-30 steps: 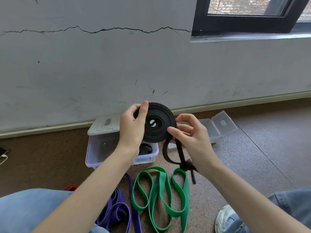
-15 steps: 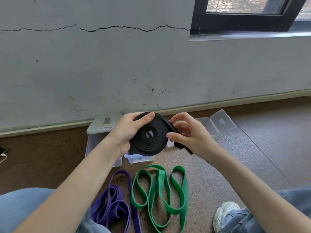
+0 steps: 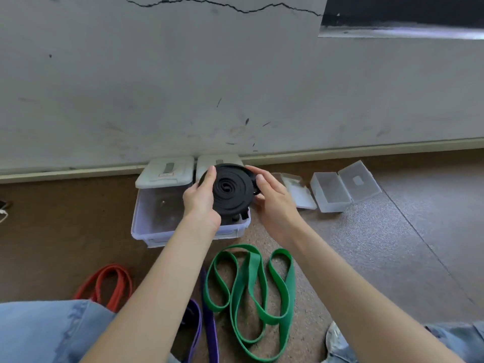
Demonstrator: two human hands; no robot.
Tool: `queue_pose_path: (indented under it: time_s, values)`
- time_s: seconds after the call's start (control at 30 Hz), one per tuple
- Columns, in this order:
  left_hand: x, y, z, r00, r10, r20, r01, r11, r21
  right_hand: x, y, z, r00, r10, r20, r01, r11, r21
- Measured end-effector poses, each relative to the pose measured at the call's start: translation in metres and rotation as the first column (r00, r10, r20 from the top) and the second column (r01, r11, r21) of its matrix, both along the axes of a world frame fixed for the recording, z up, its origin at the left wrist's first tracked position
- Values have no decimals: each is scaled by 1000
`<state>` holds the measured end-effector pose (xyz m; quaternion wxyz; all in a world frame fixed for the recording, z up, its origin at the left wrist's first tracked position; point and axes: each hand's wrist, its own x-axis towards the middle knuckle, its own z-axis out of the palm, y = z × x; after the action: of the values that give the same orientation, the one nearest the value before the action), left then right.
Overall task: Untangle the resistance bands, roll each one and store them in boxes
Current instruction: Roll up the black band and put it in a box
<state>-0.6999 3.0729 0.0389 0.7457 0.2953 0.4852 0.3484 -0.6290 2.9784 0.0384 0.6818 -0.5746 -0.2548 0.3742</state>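
Observation:
A black resistance band (image 3: 230,189), rolled into a flat coil, is held just above the right end of an open translucent box (image 3: 154,218). My left hand (image 3: 200,203) grips the coil's left side, thumb on its top face. My right hand (image 3: 271,200) holds its right edge with curled fingers. Something dark lies in the box under the coil, mostly hidden. Loose on the floor nearer me are a green band (image 3: 251,286), a purple band (image 3: 207,328) and a red band (image 3: 110,281).
Two white lids (image 3: 167,170) lean at the wall behind the box. Two smaller clear boxes (image 3: 331,191) lie open to the right. My jeans-clad knees and a white shoe (image 3: 335,339) frame the bottom. The grey wall (image 3: 235,87) stands close behind.
Both hands have lowered the black coil from chest height down over the open box. The loose tail that hung from the coil is now wrapped in.

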Motion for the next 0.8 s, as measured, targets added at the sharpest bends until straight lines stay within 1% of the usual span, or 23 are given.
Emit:
queue_pose_path:
  time_s: [0.03,0.07,0.1,0.17,0.2,0.23,0.3,0.37,0.4,0.43,0.47,0.5,0.53,0.57,0.6,0.63,0.7,0.77,0.8]
  values:
    - [2,7,-6,1000,25,-1,-25,1000,-1,2,7,-7,997,29,-70,-29,1000,12]
    - [5,14,-12,999,52,-10,-52,999,-3,3,16,-14,997,30,-66,-31,999,-8]
    - [8,21,-19,996,89,-27,-89,996,5,4,27,-22,1000,8,2,-7,999,-54]
    - [16,35,-36,983,165,-73,-162,985,54,7,51,-38,979,-39,201,68,988,-139]
    - [21,42,-45,975,199,-95,-191,978,83,9,62,-47,964,-35,264,78,985,-154]
    - [24,48,-55,967,229,-111,-218,970,105,11,71,-56,956,-5,293,55,985,-163]
    - [31,60,-77,951,274,-143,-255,957,136,18,84,-79,949,88,303,-23,977,-212]
    - [36,69,-103,946,254,-201,-226,962,151,28,90,-104,960,133,247,-62,959,-276]
    - [38,72,-116,949,210,-237,-176,972,155,34,92,-115,973,130,190,-70,953,-294]
    - [38,76,-129,947,139,-289,-93,982,167,42,94,-127,985,122,122,-80,948,-309]
    - [35,80,-141,926,40,-375,38,979,198,50,98,-139,991,120,58,-95,940,-327]
    - [30,85,-154,868,-54,-493,195,951,239,58,102,-151,991,130,18,-114,927,-358]
    - [23,89,-166,779,-107,-618,343,897,278,67,107,-162,988,155,24,-132,904,-406]
    - [14,95,-177,689,-105,-717,456,832,316,75,114,-174,976,201,80,-142,873,-467]
    - [5,99,-187,620,-75,-781,535,769,350,82,121,-185,950,267,165,-144,838,-527]
    - [-3,103,-196,572,-45,-819,594,712,375,87,129,-196,907,337,254,-138,806,-576]
    - [-13,109,-210,495,-18,-869,691,615,381,94,147,-216,808,439,391,-112,768,-631]
    - [-17,113,-220,439,0,-898,751,549,367,95,164,-234,703,539,463,-133,740,-660]
    - [-17,115,-223,422,17,-906,770,522,368,94,171,-242,632,602,488,-166,720,-673]
